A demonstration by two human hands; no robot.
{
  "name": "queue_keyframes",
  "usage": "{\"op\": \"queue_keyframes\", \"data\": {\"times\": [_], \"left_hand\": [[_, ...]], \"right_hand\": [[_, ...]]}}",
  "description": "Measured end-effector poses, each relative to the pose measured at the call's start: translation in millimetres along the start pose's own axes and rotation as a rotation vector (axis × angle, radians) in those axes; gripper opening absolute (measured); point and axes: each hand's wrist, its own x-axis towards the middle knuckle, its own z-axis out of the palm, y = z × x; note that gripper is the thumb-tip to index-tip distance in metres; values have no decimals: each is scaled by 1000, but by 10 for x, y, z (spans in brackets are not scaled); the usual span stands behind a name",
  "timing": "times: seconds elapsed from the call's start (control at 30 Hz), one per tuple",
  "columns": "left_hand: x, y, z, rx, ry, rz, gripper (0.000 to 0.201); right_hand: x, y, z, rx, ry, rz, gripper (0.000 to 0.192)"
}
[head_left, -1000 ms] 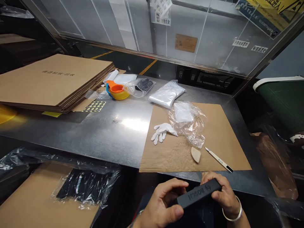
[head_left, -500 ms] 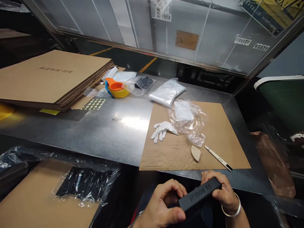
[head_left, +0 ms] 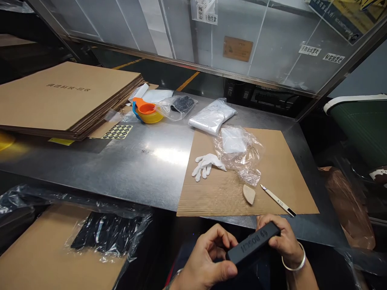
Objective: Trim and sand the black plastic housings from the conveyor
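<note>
Upper left of the frame: stack of flat cardboard [head_left: 99,94] on the metal surface [head_left: 145,173]. Lower left: black pieces in clear plastic [head_left: 105,235]. Sticker sheet [head_left: 118,132] by the stack's near corner; orange-and-yellow cup [head_left: 151,116] upper centre-left, beside a clear bag with a dark item in it [head_left: 183,104]. Centre to right: cardboard sheet [head_left: 211,199] flat on the surface, white glove [head_left: 208,164] lying on its left part. Left hand [head_left: 208,257], lower centre, bare, fingers curled, thumb and fingers at the left end of a black bar [head_left: 252,243] marked BOSCH. Bar tilted, right end higher, lower right of centre, in front of the surface's edge. Tan wedge [head_left: 249,195] and pale-handled knife [head_left: 278,200] above it on the sheet. Right hand [head_left: 281,237], bangle at wrist, pinching the bar's right end.
</note>
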Motion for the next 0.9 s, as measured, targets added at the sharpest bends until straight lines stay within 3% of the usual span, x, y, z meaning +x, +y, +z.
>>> {"op": "queue_keyframes", "data": {"times": [0.27,0.43,0.6,0.9], "left_hand": [[7,5,-14,127,50,39,40],[-13,9,-1,153,105,52,39],[-13,-17,-19,246,143,160,35],[-18,-60,-92,460,211,351,33]], "right_hand": [[115,35,-58,16,38,49,47],[283,-22,-56,73,-45,76,46],[443,-22,-11,187,-143,86,42],[577,76,159,393,-139,125,38]]}}
